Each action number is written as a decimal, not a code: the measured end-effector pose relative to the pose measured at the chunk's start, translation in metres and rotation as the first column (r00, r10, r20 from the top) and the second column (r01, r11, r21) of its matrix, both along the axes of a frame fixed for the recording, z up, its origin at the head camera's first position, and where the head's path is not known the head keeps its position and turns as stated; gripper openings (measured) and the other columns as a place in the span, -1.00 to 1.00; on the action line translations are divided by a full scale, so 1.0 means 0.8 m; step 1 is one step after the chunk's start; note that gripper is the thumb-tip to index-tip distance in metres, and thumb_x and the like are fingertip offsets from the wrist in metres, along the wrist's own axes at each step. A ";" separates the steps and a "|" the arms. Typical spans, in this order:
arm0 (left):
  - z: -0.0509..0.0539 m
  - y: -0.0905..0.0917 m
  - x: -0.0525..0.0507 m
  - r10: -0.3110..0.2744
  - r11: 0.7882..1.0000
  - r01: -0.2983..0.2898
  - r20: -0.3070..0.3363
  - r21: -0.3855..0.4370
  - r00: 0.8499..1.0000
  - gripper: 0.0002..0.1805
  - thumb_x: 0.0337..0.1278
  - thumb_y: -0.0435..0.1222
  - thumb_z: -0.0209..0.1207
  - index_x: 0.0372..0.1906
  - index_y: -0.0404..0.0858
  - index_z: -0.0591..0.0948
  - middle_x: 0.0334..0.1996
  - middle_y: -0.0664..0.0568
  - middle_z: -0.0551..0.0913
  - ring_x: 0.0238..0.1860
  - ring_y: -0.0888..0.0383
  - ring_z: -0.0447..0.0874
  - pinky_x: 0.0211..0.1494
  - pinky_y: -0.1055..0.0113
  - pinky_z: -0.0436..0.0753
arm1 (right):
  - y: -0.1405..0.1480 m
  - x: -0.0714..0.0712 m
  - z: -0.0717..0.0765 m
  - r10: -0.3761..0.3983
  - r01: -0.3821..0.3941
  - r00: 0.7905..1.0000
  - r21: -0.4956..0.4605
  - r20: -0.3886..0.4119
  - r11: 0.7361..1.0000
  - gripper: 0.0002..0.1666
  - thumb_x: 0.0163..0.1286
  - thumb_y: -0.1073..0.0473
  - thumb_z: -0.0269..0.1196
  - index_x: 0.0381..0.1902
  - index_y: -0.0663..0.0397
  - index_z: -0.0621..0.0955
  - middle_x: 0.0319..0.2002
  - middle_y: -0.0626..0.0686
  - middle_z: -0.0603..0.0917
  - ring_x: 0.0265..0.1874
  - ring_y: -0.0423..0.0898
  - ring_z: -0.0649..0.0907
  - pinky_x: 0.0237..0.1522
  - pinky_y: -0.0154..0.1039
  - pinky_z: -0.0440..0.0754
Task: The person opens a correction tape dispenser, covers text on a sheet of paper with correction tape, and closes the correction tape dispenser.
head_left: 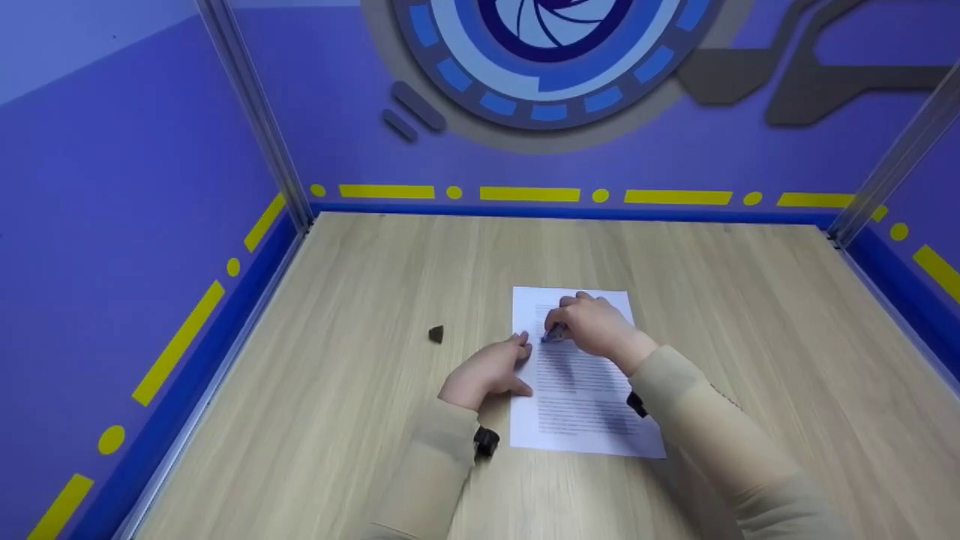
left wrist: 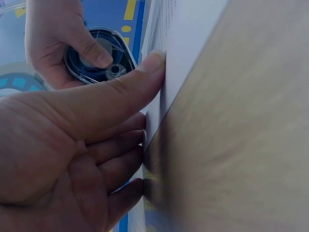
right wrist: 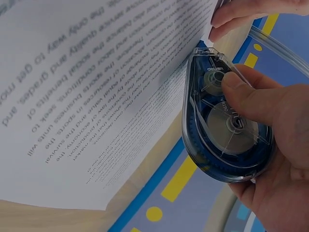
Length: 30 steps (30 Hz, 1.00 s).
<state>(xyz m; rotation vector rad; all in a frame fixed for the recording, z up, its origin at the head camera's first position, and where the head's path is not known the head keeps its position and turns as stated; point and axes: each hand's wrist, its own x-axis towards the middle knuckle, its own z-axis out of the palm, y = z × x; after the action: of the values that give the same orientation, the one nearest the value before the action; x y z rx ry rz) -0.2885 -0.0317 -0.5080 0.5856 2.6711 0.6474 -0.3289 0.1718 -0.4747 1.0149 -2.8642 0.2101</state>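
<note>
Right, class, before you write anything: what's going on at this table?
A person is working on a printed sheet. The right hand grips what looks like a correction tape dispenser, its tip at the left side of the text. The left hand touches the sheet's left edge. Whether any tape is down can't be told. A small dark piece lies left of the sheet.

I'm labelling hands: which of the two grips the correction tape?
The right hand: it grips the blue correction tape between thumb and fingers. The left hand instead touches the paper along its left edge.
</note>
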 end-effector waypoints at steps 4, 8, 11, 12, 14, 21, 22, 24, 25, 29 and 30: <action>0.000 0.000 0.000 -0.001 1.000 0.001 -0.004 0.001 1.000 -0.11 0.09 -0.18 0.50 0.51 -0.27 0.38 0.63 -0.10 0.17 0.63 -0.06 0.17 0.68 0.15 0.24 | 0.001 0.001 0.001 -0.003 0.003 1.000 0.005 0.006 1.000 -0.80 0.29 0.30 0.43 -0.16 -0.07 0.80 -0.20 0.04 0.77 -0.16 0.14 0.71 -0.17 0.18 0.73; -0.001 0.000 0.000 0.007 1.000 -0.007 0.002 0.009 1.000 -0.11 0.08 -0.19 0.50 0.51 -0.27 0.38 0.63 -0.09 0.17 0.63 -0.07 0.17 0.68 0.14 0.24 | 0.002 0.000 0.002 -0.013 0.013 1.000 0.008 0.018 1.000 -0.79 0.29 0.30 0.42 -0.15 -0.07 0.80 -0.18 0.04 0.78 -0.14 0.14 0.71 -0.14 0.18 0.73; -0.002 0.000 0.000 0.010 1.000 -0.010 0.005 0.011 1.000 -0.11 0.08 -0.19 0.50 0.51 -0.27 0.38 0.63 -0.08 0.17 0.63 -0.06 0.17 0.68 0.14 0.24 | 0.004 0.000 0.002 -0.013 0.013 1.000 0.010 0.018 1.000 -0.79 0.30 0.31 0.42 -0.14 -0.07 0.80 -0.18 0.04 0.78 -0.14 0.15 0.71 -0.14 0.18 0.74; -0.001 0.000 0.000 0.009 1.000 -0.010 0.005 0.011 1.000 -0.11 0.08 -0.19 0.50 0.51 -0.27 0.38 0.63 -0.08 0.17 0.63 -0.07 0.17 0.68 0.14 0.24 | 0.004 0.000 0.002 -0.013 0.013 1.000 0.009 0.016 1.000 -0.79 0.30 0.32 0.42 -0.14 -0.07 0.80 -0.18 0.04 0.78 -0.13 0.15 0.72 -0.13 0.18 0.74; -0.001 0.000 0.000 0.009 1.000 -0.009 0.006 0.011 1.000 -0.11 0.08 -0.19 0.50 0.51 -0.27 0.37 0.63 -0.08 0.17 0.63 -0.07 0.17 0.68 0.14 0.24 | 0.005 0.000 0.002 -0.011 0.011 1.000 0.006 0.013 1.000 -0.79 0.30 0.32 0.41 -0.15 -0.06 0.80 -0.18 0.05 0.78 -0.13 0.16 0.72 -0.14 0.19 0.75; 0.000 -0.001 0.001 0.003 1.000 -0.003 0.003 0.009 1.000 -0.12 0.10 -0.20 0.50 0.51 -0.27 0.38 0.63 -0.05 0.18 0.63 -0.03 0.17 0.68 0.16 0.24 | 0.009 0.000 0.002 -0.019 0.019 1.000 0.002 0.021 1.000 -0.79 0.30 0.30 0.42 -0.15 -0.07 0.80 -0.19 0.04 0.77 -0.15 0.15 0.71 -0.17 0.19 0.73; 0.000 -0.001 0.001 0.002 1.000 -0.002 0.001 0.007 1.000 -0.12 0.10 -0.20 0.50 0.51 -0.27 0.38 0.63 -0.06 0.18 0.63 -0.04 0.17 0.68 0.16 0.24 | 0.010 0.000 0.002 -0.021 0.021 0.999 0.002 0.026 1.000 -0.79 0.30 0.31 0.42 -0.15 -0.07 0.80 -0.19 0.04 0.77 -0.15 0.15 0.71 -0.16 0.18 0.73; 0.000 -0.001 0.001 0.000 1.000 0.000 -0.001 0.005 1.000 -0.12 0.10 -0.20 0.50 0.51 -0.28 0.38 0.63 -0.06 0.18 0.63 -0.04 0.18 0.68 0.16 0.24 | 0.010 0.000 0.002 -0.024 0.024 0.999 0.008 0.029 1.000 -0.79 0.30 0.31 0.42 -0.15 -0.07 0.80 -0.19 0.04 0.77 -0.15 0.14 0.70 -0.15 0.17 0.73; 0.000 -0.001 0.002 0.000 1.000 0.000 -0.001 0.005 1.000 -0.12 0.10 -0.20 0.50 0.51 -0.28 0.38 0.63 -0.07 0.18 0.62 -0.04 0.18 0.68 0.16 0.24 | 0.011 -0.001 0.002 -0.025 0.025 0.999 0.011 0.030 1.000 -0.79 0.30 0.31 0.42 -0.15 -0.07 0.80 -0.19 0.04 0.77 -0.15 0.14 0.70 -0.15 0.17 0.73; 0.000 -0.001 0.002 0.002 1.000 -0.002 0.002 0.012 1.000 -0.12 0.10 -0.21 0.49 0.51 -0.28 0.38 0.63 -0.07 0.18 0.63 -0.04 0.18 0.68 0.16 0.23 | 0.012 -0.001 0.003 -0.026 0.025 0.999 0.021 0.028 0.999 -0.79 0.29 0.31 0.43 -0.15 -0.07 0.80 -0.19 0.04 0.77 -0.16 0.14 0.70 -0.15 0.17 0.73; 0.000 -0.001 0.002 0.002 1.000 -0.002 0.002 0.015 1.000 -0.12 0.10 -0.22 0.50 0.51 -0.28 0.38 0.63 -0.07 0.18 0.63 -0.04 0.18 0.68 0.16 0.23 | 0.012 -0.001 0.003 -0.025 0.024 0.999 0.023 0.026 0.999 -0.79 0.28 0.31 0.43 -0.15 -0.06 0.80 -0.19 0.04 0.77 -0.17 0.14 0.70 -0.16 0.16 0.73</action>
<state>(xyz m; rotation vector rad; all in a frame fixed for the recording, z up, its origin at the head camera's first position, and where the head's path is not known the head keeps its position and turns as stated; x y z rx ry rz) -0.2871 -0.0324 -0.5078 0.5855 2.6676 0.6685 -0.3295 0.1816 -0.4721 0.9876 -2.9074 0.1913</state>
